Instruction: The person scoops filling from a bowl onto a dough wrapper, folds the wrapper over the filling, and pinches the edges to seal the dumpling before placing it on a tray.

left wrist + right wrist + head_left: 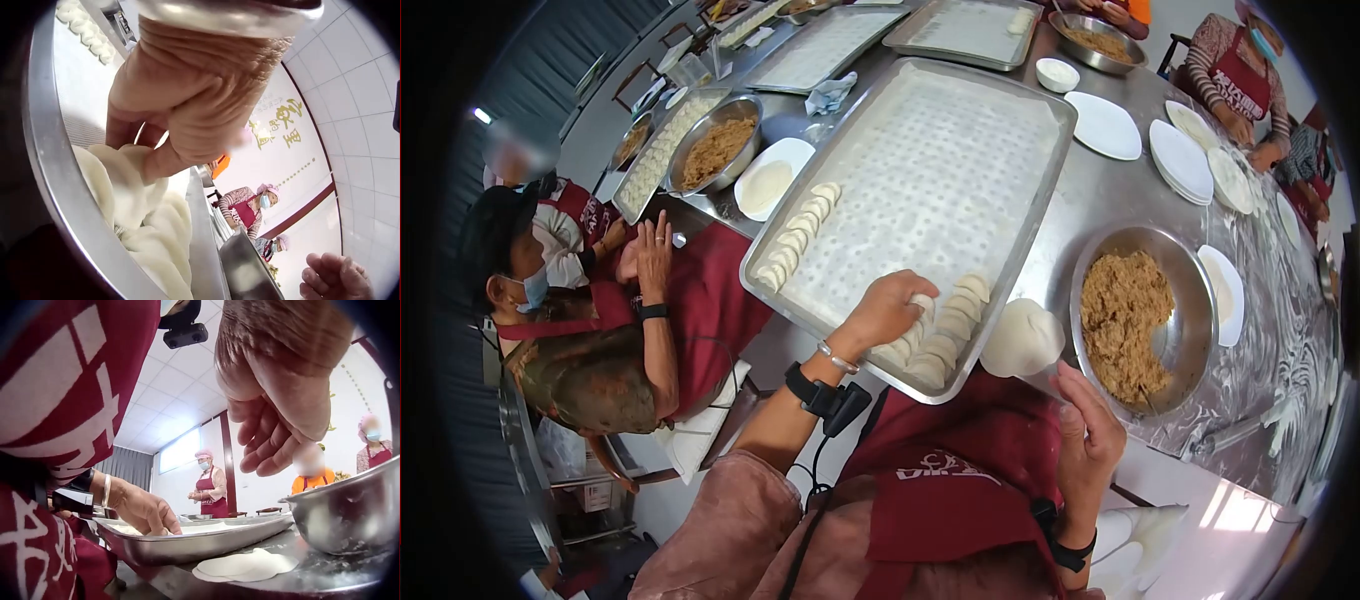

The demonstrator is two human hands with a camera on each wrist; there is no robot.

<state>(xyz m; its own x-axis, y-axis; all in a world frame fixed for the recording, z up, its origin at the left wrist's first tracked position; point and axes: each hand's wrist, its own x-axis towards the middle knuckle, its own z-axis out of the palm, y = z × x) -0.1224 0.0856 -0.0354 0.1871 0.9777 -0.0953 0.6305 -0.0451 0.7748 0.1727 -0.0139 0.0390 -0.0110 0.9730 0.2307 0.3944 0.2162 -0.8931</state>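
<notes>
In the head view my left hand (pixel 890 308) reaches over the near end of a large metal tray (pixel 960 150). It pinches a pale folded dumpling (pixel 128 181) between thumb and fingers, at the end of a short row. Beside it runs another row of dumplings (pixel 956 322); a further row (pixel 798 235) lines the tray's left side. My right hand (pixel 1090 425) hovers off the table edge with relaxed fingers and holds nothing. Nearest to it lies a small stack of round dough wrappers (pixel 1022 338), between the tray and a steel bowl (pixel 1185 350) of brown filling (pixel 1122 315).
White plates (pixel 1180 160) and a small white bowl (pixel 1057 74) stand beyond the tray. More trays (pixel 825 50) fill the far table. On the left a seated person (pixel 590 320) sits close by; another person (pixel 1235 80) works at the right. Flour smears the table at right.
</notes>
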